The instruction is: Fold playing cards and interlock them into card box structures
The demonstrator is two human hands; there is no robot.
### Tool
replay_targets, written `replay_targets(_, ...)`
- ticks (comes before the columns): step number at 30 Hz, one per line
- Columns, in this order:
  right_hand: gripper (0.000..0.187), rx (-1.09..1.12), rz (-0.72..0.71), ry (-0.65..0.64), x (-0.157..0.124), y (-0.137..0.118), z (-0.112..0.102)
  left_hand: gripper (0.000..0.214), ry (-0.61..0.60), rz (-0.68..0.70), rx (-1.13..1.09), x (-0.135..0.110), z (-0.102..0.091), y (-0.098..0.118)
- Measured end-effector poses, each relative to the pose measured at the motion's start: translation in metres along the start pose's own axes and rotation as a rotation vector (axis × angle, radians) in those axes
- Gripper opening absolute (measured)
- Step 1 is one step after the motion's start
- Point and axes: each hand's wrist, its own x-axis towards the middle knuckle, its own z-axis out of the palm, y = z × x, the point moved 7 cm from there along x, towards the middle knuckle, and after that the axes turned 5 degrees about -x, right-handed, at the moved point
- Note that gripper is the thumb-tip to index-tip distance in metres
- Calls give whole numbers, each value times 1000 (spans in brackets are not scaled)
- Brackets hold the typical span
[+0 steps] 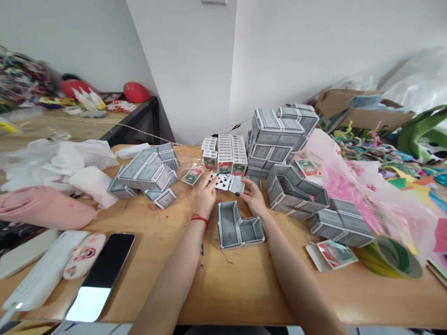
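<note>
My left hand [205, 195], with a red thread round its wrist, and my right hand [253, 197] meet over a small fan of playing cards [225, 181] at the middle of the wooden table [240, 284]. Both hands have their fingers closed on the cards; face-up spade cards show between them. Just in front of the hands lies an L-shaped block built of grey-backed cards [237, 228]. Behind the hands stand rows of boxed card decks [225, 156].
Grey card-built blocks lie at left [146, 174], back right [279, 135] and right [314, 204]. A black phone [101, 279], white cases and pink cloth [42, 211] sit at left. A tape roll [394, 256], a card box [331, 253] and pink plastic bags fill the right.
</note>
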Motion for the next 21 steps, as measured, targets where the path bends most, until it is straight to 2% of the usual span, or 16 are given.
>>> replay_targets(13,55,-36,-9,-30,-1,-1,2,46,2,-51,40,-1,6,-4)
replay_targets(21,54,-28,-5,-44,-2,-4,5,45,48,-67,46,-3,3,-8)
